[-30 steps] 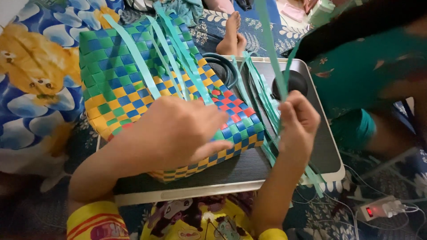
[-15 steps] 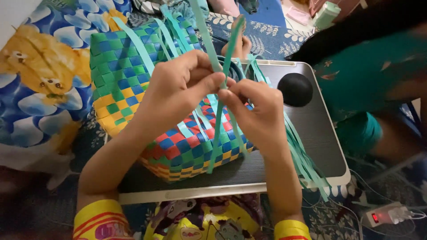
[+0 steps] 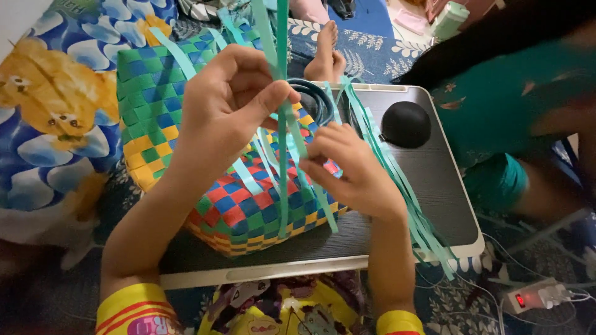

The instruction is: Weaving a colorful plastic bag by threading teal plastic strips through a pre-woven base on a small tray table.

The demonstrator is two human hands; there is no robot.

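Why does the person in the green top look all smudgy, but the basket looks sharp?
In the head view, the person in the teal top at the right edge is smeared by motion blur, while the woven basket, the left hand and the right hand pinching green strips look fairly crisp. Lighting is soft and even; no strong glare or hard shadows show.

The woven basket (image 3: 186,155) sits on the lap tray (image 3: 447,205), a dome-shaped thing (image 3: 405,124), perhaps a weight, to its right.
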